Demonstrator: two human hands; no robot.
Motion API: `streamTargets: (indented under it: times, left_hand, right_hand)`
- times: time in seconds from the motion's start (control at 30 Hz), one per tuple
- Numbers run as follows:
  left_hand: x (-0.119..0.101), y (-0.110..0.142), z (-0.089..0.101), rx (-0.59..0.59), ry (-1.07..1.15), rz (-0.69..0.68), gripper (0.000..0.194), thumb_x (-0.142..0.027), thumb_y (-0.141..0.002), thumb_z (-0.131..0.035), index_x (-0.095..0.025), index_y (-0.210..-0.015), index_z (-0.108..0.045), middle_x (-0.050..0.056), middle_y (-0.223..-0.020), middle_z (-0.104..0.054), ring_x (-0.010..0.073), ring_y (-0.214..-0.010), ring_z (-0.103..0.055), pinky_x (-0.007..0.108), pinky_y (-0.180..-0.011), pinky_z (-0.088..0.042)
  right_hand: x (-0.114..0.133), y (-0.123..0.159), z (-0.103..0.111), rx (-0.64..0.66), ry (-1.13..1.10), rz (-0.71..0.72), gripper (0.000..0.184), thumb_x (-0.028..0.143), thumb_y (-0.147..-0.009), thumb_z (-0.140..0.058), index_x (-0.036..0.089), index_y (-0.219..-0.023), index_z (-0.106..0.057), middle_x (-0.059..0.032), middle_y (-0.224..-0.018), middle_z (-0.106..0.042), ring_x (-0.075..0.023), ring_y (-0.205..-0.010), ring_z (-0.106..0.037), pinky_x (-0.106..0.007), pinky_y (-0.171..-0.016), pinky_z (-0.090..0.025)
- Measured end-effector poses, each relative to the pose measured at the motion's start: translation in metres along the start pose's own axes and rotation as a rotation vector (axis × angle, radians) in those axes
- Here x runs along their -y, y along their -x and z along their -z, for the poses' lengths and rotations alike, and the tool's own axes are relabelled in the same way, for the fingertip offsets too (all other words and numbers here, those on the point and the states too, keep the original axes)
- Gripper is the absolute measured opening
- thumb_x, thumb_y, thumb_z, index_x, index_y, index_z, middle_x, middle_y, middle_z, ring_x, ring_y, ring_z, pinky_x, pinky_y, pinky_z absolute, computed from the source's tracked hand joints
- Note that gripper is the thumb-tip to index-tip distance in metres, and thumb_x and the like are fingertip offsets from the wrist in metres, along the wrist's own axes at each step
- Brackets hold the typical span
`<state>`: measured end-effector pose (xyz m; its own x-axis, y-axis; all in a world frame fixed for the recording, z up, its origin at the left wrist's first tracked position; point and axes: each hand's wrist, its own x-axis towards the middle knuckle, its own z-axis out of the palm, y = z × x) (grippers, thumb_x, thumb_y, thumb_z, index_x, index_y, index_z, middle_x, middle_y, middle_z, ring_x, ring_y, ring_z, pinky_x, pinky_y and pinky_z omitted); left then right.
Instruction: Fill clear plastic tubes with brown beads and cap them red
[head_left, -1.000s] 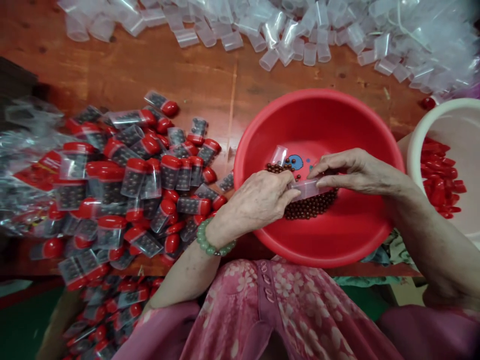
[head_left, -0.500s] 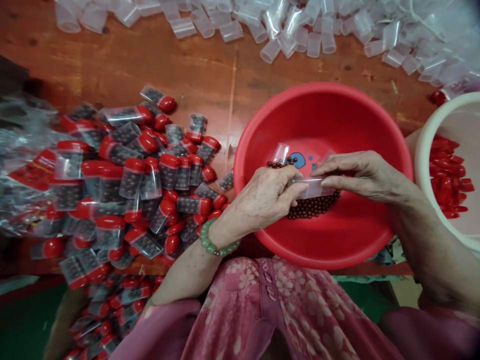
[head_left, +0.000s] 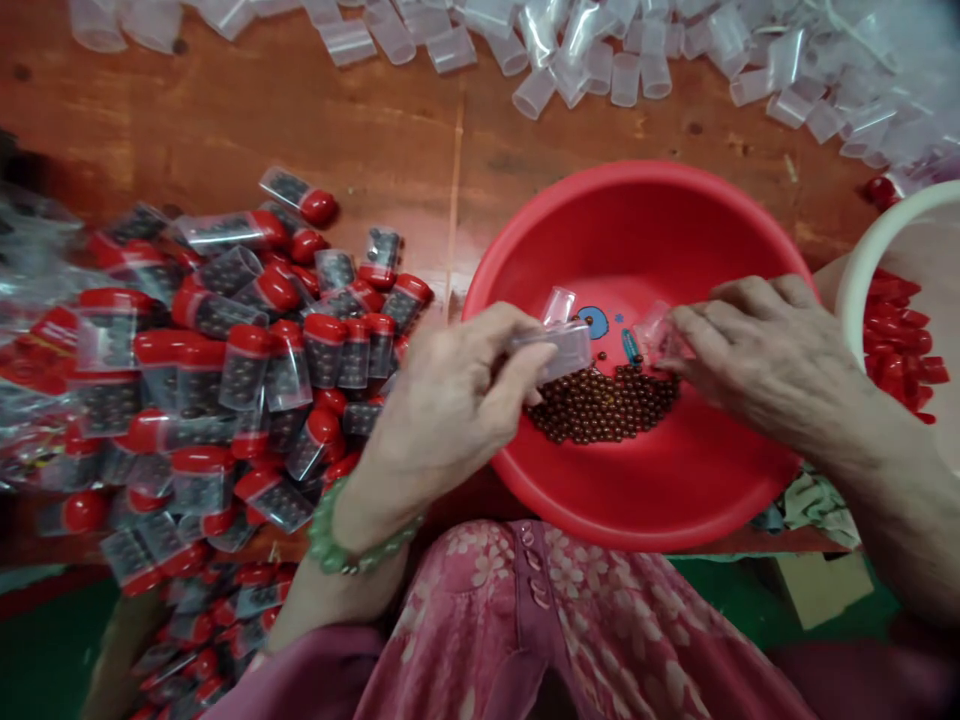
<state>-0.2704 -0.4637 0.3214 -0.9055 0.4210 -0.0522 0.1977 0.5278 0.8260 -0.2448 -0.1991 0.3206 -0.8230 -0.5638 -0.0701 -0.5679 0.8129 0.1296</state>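
My left hand [head_left: 454, 400], somewhat smeared by motion, is closed on a clear plastic tube [head_left: 571, 348] above the left side of a red basin [head_left: 645, 225]. Fingers bent, my right hand [head_left: 757, 345] pinches a second clear tube [head_left: 654, 332] inside the basin; part of that tube is hidden by the fingers. Small brown beads [head_left: 600, 405] lie in a heap on the basin floor below both hands. Another clear tube [head_left: 559, 305] leans among the beads just behind the left hand's tube.
Left of the basin lies a pile of bead-filled tubes with red caps [head_left: 247, 365], more of them below the table edge. Many clear tubes [head_left: 536, 92] line the back of the wooden table [head_left: 360, 130]. A white tub [head_left: 862, 260] with red caps [head_left: 892, 345] stands at right.
Both hands were on one clear tube; now they are apart. My left hand has moved left with that tube, and my right hand has let go and moved to another tube.
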Motion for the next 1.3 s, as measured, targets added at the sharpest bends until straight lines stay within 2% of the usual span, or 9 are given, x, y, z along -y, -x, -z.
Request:
streamTargets:
  times: [0.13,0.23,0.33,0.47,0.63,0.83,0.97,1.1,1.3]
  left_hand:
    - [0.003,0.001,0.007,-0.068,-0.123,-0.108,0.015,-0.030,-0.098,-0.060,-0.020,-0.098,-0.071,-0.001,-0.075,-0.075,0.0137,-0.067,-0.068,0.025,-0.066,-0.051]
    - [0.017,-0.005,-0.004,-0.236,-0.153,-0.208,0.020,-0.031,-0.100,-0.057,-0.017,-0.103,-0.071,0.002,-0.083,-0.077,0.0137,-0.071,-0.071,0.026,-0.068,-0.053]
    - [0.030,-0.007,-0.016,-0.376,-0.094,-0.205,0.025,-0.034,-0.103,-0.053,-0.016,-0.110,-0.069,0.005,-0.098,-0.079,0.0142,-0.079,-0.073,0.027,-0.075,-0.056]
    - [0.037,-0.002,-0.025,-0.453,-0.021,-0.193,0.027,-0.038,-0.105,-0.052,-0.017,-0.114,-0.067,0.005,-0.108,-0.079,0.0135,-0.085,-0.073,0.031,-0.084,-0.058]
    - [0.039,-0.002,-0.031,-0.481,-0.033,-0.102,0.038,-0.047,-0.107,-0.044,-0.018,-0.117,-0.066,0.003,-0.105,-0.076,0.0125,-0.083,-0.072,0.032,-0.080,-0.059]
    - [0.043,-0.004,-0.037,-0.588,0.032,-0.241,0.025,-0.042,-0.106,-0.051,-0.022,-0.111,-0.066,0.002,-0.100,-0.076,0.0117,-0.074,-0.071,0.030,-0.073,-0.061]
    - [0.042,-0.004,-0.035,-0.529,0.053,-0.231,0.020,-0.042,-0.106,-0.050,-0.027,-0.112,-0.063,0.001,-0.103,-0.075,0.0135,-0.080,-0.074,0.032,-0.080,-0.060]
    - [0.036,-0.008,-0.028,-0.475,-0.026,-0.299,0.016,-0.034,-0.106,-0.053,-0.023,-0.109,-0.064,0.002,-0.102,-0.078,0.0118,-0.079,-0.074,0.027,-0.079,-0.060]
    - [0.030,-0.023,-0.030,-0.192,-0.045,-0.404,0.023,-0.021,-0.102,-0.056,-0.009,-0.116,-0.070,0.011,-0.109,-0.080,0.0189,-0.099,-0.077,0.033,-0.094,-0.062]
  right_hand:
    - [-0.015,-0.008,-0.019,0.064,0.025,0.025,0.033,0.038,-0.106,-0.044,0.017,-0.120,-0.066,-0.0150,-0.102,-0.071,-0.0322,-0.096,-0.060,-0.046,-0.076,-0.048]
    - [-0.028,-0.033,-0.044,0.158,-0.028,0.071,0.026,0.032,-0.104,-0.049,0.016,-0.110,-0.069,-0.0149,-0.107,-0.069,-0.0287,-0.096,-0.058,-0.042,-0.076,-0.046]
    - [-0.043,-0.058,-0.069,0.237,-0.132,0.138,0.015,0.025,-0.098,-0.058,0.016,-0.102,-0.070,-0.0133,-0.100,-0.068,-0.0250,-0.092,-0.056,-0.038,-0.077,-0.047]
    - [-0.053,-0.080,-0.086,0.316,-0.101,0.127,0.010,0.017,-0.093,-0.063,0.017,-0.100,-0.072,-0.0128,-0.097,-0.068,-0.0262,-0.092,-0.056,-0.039,-0.077,-0.047]
    - [-0.028,-0.087,-0.081,0.366,-0.163,0.270,0.023,0.009,-0.095,-0.054,0.019,-0.105,-0.073,-0.0121,-0.113,-0.069,-0.0258,-0.099,-0.059,-0.037,-0.075,-0.048]
    - [0.019,-0.081,-0.074,0.429,-0.449,0.585,0.017,0.014,-0.096,-0.060,0.015,-0.106,-0.073,-0.0111,-0.111,-0.072,-0.0293,-0.118,-0.059,-0.046,-0.109,-0.043]
    - [0.030,-0.076,-0.076,0.458,-0.796,0.582,0.029,0.028,-0.092,-0.075,0.013,-0.117,-0.074,-0.0112,-0.114,-0.074,-0.0253,-0.114,-0.062,-0.044,-0.110,-0.044]
    - [0.028,-0.071,-0.064,0.459,-1.202,0.452,0.036,0.038,-0.092,-0.076,0.017,-0.121,-0.076,-0.0092,-0.117,-0.075,-0.0214,-0.114,-0.065,-0.040,-0.110,-0.046]
    - [0.012,-0.050,-0.034,0.394,-1.494,0.265,0.044,0.045,-0.084,-0.082,0.023,-0.123,-0.078,-0.0034,-0.114,-0.077,-0.0170,-0.105,-0.070,-0.032,-0.100,-0.054]
